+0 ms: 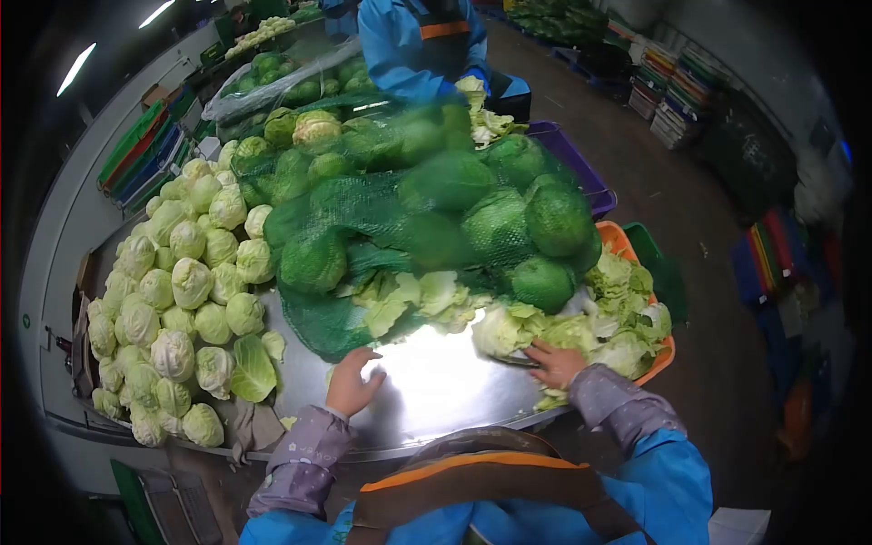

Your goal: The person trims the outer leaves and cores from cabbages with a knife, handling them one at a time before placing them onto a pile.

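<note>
My left hand [356,383] is over the metal table [318,427], thumb and fingers apart, holding nothing. Its fingertips are next to the lower edge of a green mesh sack [318,331]. Large green cabbages [500,222] fill the sack. My right hand [556,363] has its fingers spread against loose, pale cabbage leaves [595,329] at the table's right side. Just left of those fingertips lies a pale cabbage piece [495,331]. More torn leaves [400,300] lie between the sack and the bright, shiny part of the tabletop.
Trimmed pale cabbages [191,282] are heaped at left, near a grey cloth [257,427]. An orange crate [668,354] of leaves stands at the right edge, with a purple crate [595,186] behind. Across the table works a person in blue [400,45]. Stacked crates [677,86] line the far wall.
</note>
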Available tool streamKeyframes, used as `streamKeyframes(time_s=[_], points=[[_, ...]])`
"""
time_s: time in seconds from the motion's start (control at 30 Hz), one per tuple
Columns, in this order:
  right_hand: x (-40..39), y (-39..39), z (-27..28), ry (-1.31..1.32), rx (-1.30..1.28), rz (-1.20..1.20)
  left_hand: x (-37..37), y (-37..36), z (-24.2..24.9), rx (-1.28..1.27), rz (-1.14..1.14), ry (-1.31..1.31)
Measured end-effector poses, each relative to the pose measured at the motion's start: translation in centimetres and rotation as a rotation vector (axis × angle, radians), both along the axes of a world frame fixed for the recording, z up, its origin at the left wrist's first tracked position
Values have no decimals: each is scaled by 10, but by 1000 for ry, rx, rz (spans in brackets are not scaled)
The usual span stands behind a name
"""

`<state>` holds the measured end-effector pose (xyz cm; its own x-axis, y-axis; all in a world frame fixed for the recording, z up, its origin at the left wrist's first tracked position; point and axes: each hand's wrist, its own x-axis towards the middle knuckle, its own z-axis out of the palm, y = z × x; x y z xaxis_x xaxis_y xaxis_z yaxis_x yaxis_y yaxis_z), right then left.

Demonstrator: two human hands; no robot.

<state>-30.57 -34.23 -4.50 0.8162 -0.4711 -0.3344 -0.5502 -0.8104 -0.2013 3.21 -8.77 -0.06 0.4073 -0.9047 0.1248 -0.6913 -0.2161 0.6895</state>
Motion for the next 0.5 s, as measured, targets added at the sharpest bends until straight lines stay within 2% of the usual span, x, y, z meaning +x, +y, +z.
streamKeyframes(time_s=[0.07,0.13,0.2,0.23,0.3,0.37,0.4,0.43,0.47,0.5], points=[[-55,-63,-20,-149,-39,190,-4,-25,4,-31,-13,-19],[-94,-115,-8,-118,-124,280,-2,-56,4,-27,-43,6],[-107,-139,50,30,-184,233,1,-93,14,46,-27,-96],[-111,-147,63,16,-191,246,11,-112,-1,77,-3,-210],[-123,-153,76,-33,-170,180,14,-154,15,53,59,-282],[-119,-125,79,-341,-90,85,18,-203,41,467,142,-340],[-117,-110,61,-480,-24,21,35,-218,19,461,147,-351],[-114,-94,45,-617,40,-41,62,-240,-24,416,81,-223],[-106,-73,50,-627,59,-49,79,-255,-47,370,13,-94],[-96,-54,51,-697,117,-39,85,-259,-52,421,-11,-55]])
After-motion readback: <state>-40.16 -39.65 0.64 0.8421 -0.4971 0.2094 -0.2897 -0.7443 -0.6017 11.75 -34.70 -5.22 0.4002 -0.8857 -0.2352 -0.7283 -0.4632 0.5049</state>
